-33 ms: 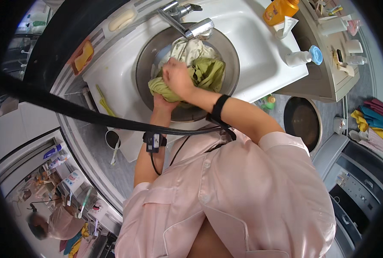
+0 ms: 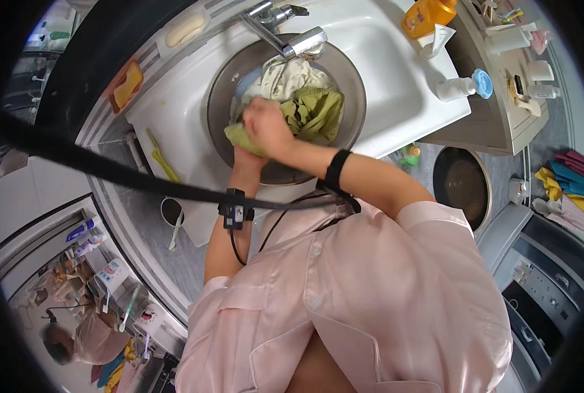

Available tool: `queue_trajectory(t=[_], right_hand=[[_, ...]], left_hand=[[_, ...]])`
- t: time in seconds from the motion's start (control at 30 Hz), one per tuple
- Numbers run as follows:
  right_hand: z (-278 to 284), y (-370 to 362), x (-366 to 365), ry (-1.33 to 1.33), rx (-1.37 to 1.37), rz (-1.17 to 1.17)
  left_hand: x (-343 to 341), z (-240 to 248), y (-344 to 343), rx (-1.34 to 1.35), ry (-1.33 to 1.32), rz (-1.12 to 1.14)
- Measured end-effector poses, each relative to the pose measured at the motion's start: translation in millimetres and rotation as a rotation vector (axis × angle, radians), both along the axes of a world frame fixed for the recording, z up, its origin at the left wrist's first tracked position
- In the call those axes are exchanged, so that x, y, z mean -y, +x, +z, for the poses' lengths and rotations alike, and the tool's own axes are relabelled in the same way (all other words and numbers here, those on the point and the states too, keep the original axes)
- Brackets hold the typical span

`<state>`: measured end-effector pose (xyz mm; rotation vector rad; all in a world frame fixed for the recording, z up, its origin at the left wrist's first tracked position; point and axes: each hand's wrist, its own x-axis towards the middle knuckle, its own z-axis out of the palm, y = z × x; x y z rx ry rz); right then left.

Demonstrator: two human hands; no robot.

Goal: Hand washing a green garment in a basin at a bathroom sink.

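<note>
A metal basin (image 2: pixel 352 85) stands in the white sink, holding wet laundry. Part of a green garment (image 2: pixel 319 112) lies bunched at the right of the basin, with dark patterned patches showing. Over my left hand (image 2: pixel 247 156) a fold of this green cloth is draped; most of its fingers are hidden beneath. My right hand (image 2: pixel 267 124), slightly blurred, is curled closed on the green cloth, just above the left. Behind them lies a white patterned cloth (image 2: pixel 292 77), with a bit of pale blue fabric (image 2: pixel 247 81) beside it.
A chrome faucet (image 2: pixel 302 44) reaches over the basin's far rim. On the sink's right stand an orange bottle (image 2: pixel 426 18), a white tube (image 2: pixel 440 40) and a white bottle (image 2: pixel 454 90). A green brush-like tool (image 2: pixel 163 157) lies at the left. A black cable (image 2: pixel 128 171) crosses in front.
My right hand has shifted slightly nearer to me along the cloth, toward my left hand. More of the white and pale blue fabric now shows behind it.
</note>
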<state>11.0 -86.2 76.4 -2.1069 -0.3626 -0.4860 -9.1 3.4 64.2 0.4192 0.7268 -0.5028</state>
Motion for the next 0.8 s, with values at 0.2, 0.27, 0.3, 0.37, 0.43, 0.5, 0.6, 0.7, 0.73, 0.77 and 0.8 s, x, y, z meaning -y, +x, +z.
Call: queue_trajectory(t=[0.2, 0.27, 0.3, 0.37, 0.43, 0.5, 0.6, 0.7, 0.73, 0.77, 0.8], right_hand=[[18, -26, -18, 0.118, -0.008, 0.334], [4, 17, 5, -0.065, -0.023, 0.109], [-11, 40, 19, -0.058, -0.071, -0.003], [-18, 52, 26, -0.05, -0.122, -0.105], [-21, 54, 29, -0.046, -0.231, -0.117], [-19, 42, 34, -0.043, -0.312, -0.039], [-10, 28, 42, -0.021, -0.732, 0.216], [-30, 20, 55, -0.092, -0.944, 0.211], [-29, 17, 55, -0.168, -0.814, 0.056], [-25, 20, 60, -0.214, -0.831, 0.063], [-26, 19, 60, -0.218, -0.833, 0.067]], left_hand=[[-15, -10, 0, 0.008, 0.085, -0.006], [-5, -8, 8, 0.023, 0.079, -0.016], [0, -9, 8, 0.063, 0.0, -0.008], [1, -9, 5, 0.099, -0.079, 0.009], [1, -8, 4, 0.06, -0.03, 0.023], [-6, -4, 2, 0.065, 0.004, 0.011], [-35, -13, 3, 0.149, 0.058, 0.015], [-31, 5, 10, 0.243, 0.045, 0.014], [-31, 13, 10, 0.254, 0.028, 0.016], [-33, 12, 11, 0.252, 0.027, 0.022], [-36, 11, 14, 0.257, 0.084, 0.007]])
